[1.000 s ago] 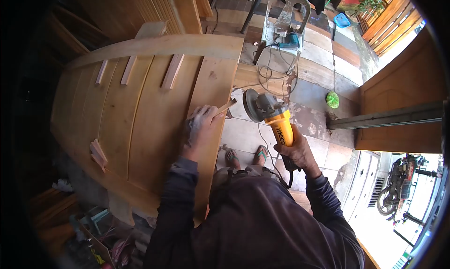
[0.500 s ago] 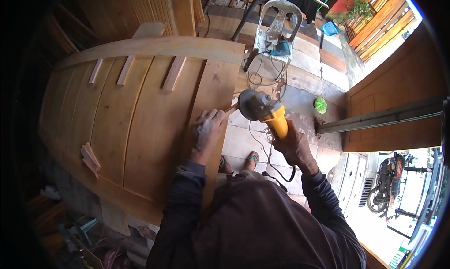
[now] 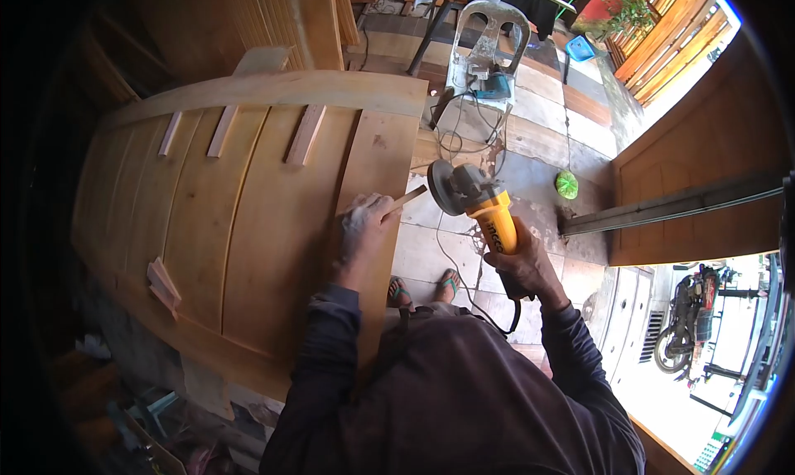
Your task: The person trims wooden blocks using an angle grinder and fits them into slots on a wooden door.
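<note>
In my right hand (image 3: 527,264) is a yellow and black angle grinder (image 3: 495,218), gripped by its body with the disc up and to the left. My left hand (image 3: 364,226), dusty and in a glove or coated with dust, pinches a small wooden strip (image 3: 406,199) at the edge of a wooden door panel (image 3: 273,226). The strip's free end points at the disc, with a small gap between them. Three thin wooden strips (image 3: 306,135) lie across the panel's far side. A small stack of wood pieces (image 3: 164,287) rests near its left front edge.
A plastic chair (image 3: 489,44) beyond the panel holds a teal power tool (image 3: 494,86) with its cord. A green round object (image 3: 566,184) lies on the tiled floor. On the right are a wooden door (image 3: 696,177) and a parked motorcycle (image 3: 687,322).
The grinder has moved slightly right, and its disc has come away from the strip's end. My right hand has shifted a little to the right.
</note>
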{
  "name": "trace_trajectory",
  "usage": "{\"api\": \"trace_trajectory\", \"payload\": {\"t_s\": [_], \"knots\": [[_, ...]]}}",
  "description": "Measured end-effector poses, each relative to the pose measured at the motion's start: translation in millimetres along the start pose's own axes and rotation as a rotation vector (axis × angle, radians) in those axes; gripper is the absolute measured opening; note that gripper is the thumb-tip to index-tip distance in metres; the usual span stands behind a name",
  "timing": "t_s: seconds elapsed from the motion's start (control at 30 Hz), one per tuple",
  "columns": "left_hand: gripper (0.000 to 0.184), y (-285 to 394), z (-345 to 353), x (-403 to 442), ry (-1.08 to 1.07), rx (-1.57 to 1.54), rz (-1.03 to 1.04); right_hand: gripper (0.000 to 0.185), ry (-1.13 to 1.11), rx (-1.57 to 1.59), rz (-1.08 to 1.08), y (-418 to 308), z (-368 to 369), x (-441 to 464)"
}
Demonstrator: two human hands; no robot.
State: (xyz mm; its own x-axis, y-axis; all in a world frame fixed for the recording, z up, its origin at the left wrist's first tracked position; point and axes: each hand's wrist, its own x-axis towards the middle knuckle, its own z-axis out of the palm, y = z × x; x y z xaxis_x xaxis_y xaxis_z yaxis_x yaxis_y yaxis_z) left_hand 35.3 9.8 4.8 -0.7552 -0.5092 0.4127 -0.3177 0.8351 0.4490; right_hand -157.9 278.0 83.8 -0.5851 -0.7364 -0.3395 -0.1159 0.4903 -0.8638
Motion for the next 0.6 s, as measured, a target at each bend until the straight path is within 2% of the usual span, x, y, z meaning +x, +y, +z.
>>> {"api": "trace_trajectory", "payload": {"t_s": [0.1,0.2,0.33,0.37,0.6], "knots": [[0.026,-5.0,0.9,1.2,-0.013,-0.008,0.03,0.067,-0.003,-0.028,-0.019,8.1,6.0,9.9],[0.026,-5.3,0.8,1.3,0.014,-0.004,0.042,0.067,-0.037,-0.01,0.053,11.7,11.3,15.0],[0.024,-7.3,1.6,-1.0,-0.042,-0.01,-0.006,0.058,-0.073,0.178,0.071,30.8,20.6,20.1],[0.025,-8.7,3.5,-1.7,-0.043,-0.005,-0.004,0.055,-0.069,0.175,0.14,29.0,19.4,18.2],[0.026,-8.3,3.7,-2.2,0.006,-0.007,0.016,0.057,-0.107,0.362,0.109,33.0,16.4,9.8]]}}
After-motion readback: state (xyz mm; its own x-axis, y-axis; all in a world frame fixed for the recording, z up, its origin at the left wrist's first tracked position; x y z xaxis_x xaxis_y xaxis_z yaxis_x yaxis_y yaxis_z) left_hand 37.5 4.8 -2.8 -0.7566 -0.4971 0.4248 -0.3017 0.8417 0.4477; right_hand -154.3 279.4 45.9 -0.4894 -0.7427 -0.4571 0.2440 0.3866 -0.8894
